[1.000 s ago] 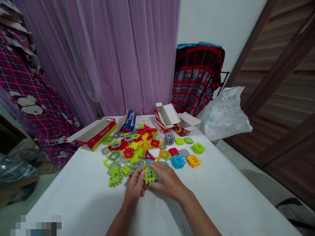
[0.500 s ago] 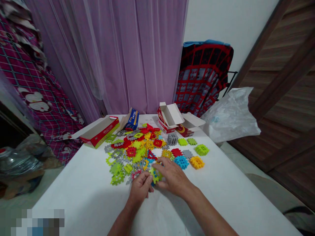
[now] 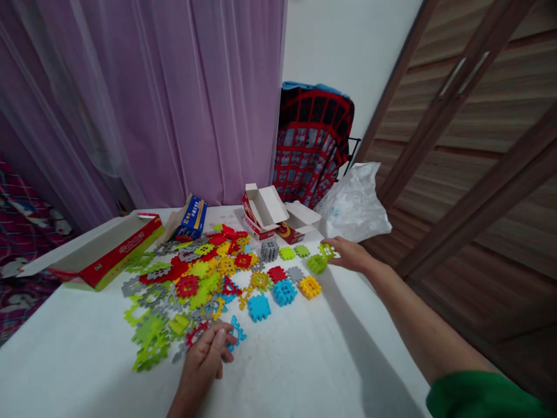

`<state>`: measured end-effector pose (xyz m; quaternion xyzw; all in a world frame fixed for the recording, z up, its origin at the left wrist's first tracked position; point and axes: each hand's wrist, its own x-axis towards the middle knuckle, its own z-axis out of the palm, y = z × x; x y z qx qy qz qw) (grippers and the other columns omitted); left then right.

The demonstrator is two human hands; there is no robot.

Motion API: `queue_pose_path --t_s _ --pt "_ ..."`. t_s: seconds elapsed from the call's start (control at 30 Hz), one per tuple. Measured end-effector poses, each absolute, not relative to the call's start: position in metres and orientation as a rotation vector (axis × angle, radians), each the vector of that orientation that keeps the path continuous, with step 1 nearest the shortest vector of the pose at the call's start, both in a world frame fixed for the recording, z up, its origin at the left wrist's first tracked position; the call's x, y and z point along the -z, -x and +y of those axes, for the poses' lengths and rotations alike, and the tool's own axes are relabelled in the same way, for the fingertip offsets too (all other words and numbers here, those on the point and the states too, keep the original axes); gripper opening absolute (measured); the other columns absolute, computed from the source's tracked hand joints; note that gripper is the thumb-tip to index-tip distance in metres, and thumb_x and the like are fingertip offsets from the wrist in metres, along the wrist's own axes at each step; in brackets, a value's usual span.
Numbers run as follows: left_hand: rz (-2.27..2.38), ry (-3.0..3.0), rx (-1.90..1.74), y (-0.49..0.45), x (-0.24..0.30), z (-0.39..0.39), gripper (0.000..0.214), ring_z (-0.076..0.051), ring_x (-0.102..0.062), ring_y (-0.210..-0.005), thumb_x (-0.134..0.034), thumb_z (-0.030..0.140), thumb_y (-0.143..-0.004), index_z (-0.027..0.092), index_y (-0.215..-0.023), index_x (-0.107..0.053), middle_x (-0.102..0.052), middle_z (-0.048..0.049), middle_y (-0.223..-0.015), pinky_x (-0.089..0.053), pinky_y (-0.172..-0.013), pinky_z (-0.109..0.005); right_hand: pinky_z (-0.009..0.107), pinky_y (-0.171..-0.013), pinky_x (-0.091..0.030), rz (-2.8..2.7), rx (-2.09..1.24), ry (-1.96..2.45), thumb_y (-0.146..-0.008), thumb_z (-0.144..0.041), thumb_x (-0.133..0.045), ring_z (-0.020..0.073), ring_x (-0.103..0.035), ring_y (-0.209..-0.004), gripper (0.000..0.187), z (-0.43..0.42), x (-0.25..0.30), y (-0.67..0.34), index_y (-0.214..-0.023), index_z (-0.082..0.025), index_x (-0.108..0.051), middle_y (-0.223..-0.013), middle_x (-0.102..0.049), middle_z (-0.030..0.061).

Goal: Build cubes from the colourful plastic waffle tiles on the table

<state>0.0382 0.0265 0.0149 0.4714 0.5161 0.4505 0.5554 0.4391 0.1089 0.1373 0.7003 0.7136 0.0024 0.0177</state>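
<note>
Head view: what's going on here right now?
A person's right hand holds a green windowed piece close by a green block. The left hand is by a blue triangular piece; whether it grips it is unclear. A mixed pile of pieces lies beyond, with open boxes behind.

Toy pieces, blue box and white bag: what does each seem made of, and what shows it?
Toy pieces: probably moulded plastic, smooth, with solid bright colour and regular teeth.
Blue box: likely printed card, with flat folded panels and a brown flap.
White bag: apparently thin plastic film, crinkled.
</note>
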Motion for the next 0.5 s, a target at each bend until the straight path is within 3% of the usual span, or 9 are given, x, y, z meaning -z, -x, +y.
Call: queue_pose_path --t_s 0.23,0.5 --pt "1.256 -1.132 -1.112 -0.044 -0.026 0.019 0.057 -0.014 -0.056 -0.050 -0.059 0.070 -0.069 0.017 -0.089 -0.066 -0.067 -0.0043 -0.070 -0.037 -0.034 -0.020 0.028 -0.084 -0.047 2.155 0.018 -1.867 -0.074 -0.026 -0.068 0.0230 -0.062 -0.104 0.058 0.131 -0.129 -0.442 -0.131 -0.028 -0.054 -0.122 -0.060 0.0095" --pt "1.204 -1.161 -1.036 -0.037 -0.027 0.023 0.057 -0.015 -0.058 -0.052 -0.061 0.070 -0.068 0.017 -0.088 -0.067 -0.067 -0.0044 -0.071 -0.040 -0.036 -0.022 0.033 -0.085 -0.048 2.095 0.078 -1.817 -0.073 -0.027 -0.069 0.0272 -0.062 -0.107 0.061 0.141 -0.120 -0.440 -0.132 -0.024 -0.053 -0.123 -0.060 0.0133"
